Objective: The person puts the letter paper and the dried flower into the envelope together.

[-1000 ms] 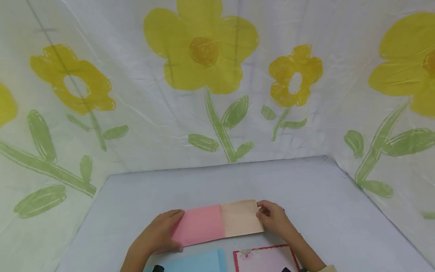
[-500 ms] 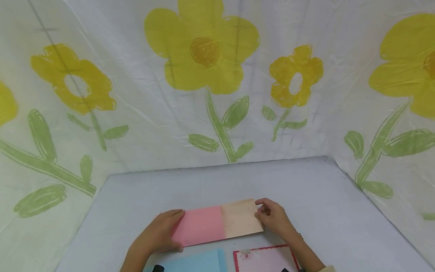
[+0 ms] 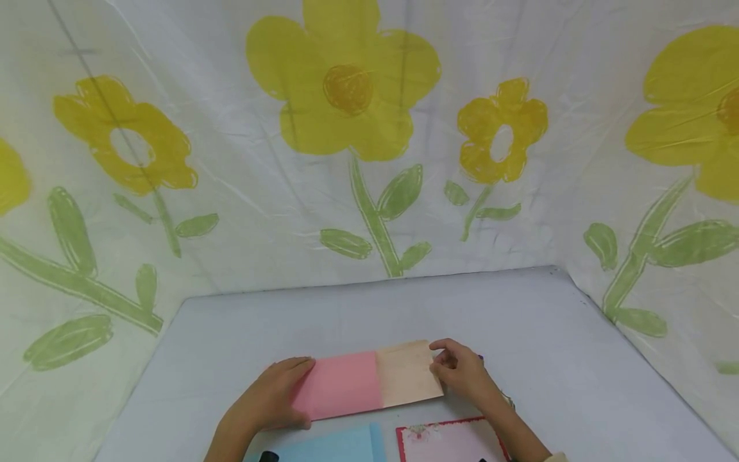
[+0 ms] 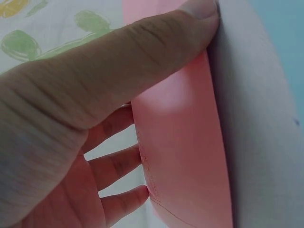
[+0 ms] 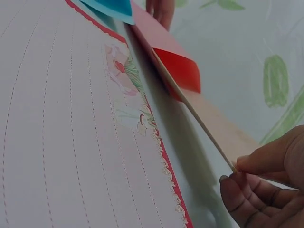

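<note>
A pink envelope (image 3: pixel 343 385) lies crosswise before me, its left end gripped by my left hand (image 3: pixel 264 394). In the left wrist view the thumb (image 4: pixel 156 52) presses near one long edge, while other fingers (image 4: pixel 118 164) meet the opposite edge. From the envelope's right end sticks out a beige sheet of paper (image 3: pixel 408 372); the part inside is hidden. My right hand (image 3: pixel 464 372) pinches the sheet's outer end between thumb and fingertips. In the right wrist view, the envelope's mouth shows a red-looking panel (image 5: pixel 178 71) beside the beige sheet (image 5: pixel 209 111).
Nearer to me on the pale table (image 3: pixel 288 321) lie a light blue envelope (image 3: pixel 329 444) and, to its right, a red-bordered sheet of letter paper (image 3: pixel 450 439) with dashed lines. A flower-printed white curtain (image 3: pixel 231 256) surrounds the table's back and sides.
My right hand has shifted slightly left with the beige sheet, and a little less of it shows outside the pink envelope. The left hand stays in nearly the same place.
</note>
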### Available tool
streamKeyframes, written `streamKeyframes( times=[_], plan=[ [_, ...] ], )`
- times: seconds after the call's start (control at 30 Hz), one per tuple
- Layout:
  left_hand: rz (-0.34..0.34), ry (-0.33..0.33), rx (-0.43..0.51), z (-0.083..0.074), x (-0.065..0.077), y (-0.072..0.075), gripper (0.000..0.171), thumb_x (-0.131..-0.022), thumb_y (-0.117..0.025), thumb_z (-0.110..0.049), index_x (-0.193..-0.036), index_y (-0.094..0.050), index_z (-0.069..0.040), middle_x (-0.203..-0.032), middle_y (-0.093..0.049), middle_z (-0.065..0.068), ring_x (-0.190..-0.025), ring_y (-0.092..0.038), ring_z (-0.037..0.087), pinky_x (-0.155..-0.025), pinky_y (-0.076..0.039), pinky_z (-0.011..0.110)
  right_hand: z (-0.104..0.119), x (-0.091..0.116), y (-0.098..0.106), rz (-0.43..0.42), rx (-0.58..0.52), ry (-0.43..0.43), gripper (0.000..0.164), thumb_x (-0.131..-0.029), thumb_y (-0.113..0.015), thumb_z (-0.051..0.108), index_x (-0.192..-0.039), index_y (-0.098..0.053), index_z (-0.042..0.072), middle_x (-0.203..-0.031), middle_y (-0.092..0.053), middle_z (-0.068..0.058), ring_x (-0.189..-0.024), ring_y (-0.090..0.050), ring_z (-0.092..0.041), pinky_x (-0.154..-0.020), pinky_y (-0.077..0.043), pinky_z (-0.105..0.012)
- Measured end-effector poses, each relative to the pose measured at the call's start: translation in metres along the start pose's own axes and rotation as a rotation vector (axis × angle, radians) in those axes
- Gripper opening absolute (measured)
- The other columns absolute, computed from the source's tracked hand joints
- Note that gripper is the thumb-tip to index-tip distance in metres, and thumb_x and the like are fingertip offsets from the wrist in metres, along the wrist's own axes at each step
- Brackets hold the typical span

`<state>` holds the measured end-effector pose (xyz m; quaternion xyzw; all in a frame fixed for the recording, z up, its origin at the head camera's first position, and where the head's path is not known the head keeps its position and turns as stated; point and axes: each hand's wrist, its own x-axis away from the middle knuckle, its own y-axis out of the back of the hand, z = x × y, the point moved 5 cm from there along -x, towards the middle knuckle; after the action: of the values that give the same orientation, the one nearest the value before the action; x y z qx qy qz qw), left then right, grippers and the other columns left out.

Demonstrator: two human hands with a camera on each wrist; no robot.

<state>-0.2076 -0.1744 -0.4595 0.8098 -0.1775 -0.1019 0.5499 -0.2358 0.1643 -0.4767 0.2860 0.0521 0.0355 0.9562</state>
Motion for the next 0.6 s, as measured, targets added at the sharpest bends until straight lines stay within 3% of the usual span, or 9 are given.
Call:
streamKeyframes(
  times=[0.6],
  plan=[
    [-0.002,-0.033,-0.015,-0.0048,0.0008,0.0026,0.088,-0.054,-0.084,-0.037,-0.129,-0.049,-0.008,-0.127,-0.049,0.003,-0.119,-0.04,0.025,-0.1,-0.029,0.05,0.0054,0.0032,-0.0092,0.051,0.005,0.087,0.031,-0.075,-0.068,0.001,-0.105,-0.06,0.007,-0.076,-0.056,0.002,-0.064,-0.053,-0.011,-0.047,-0.047,-0.023]
  ],
)
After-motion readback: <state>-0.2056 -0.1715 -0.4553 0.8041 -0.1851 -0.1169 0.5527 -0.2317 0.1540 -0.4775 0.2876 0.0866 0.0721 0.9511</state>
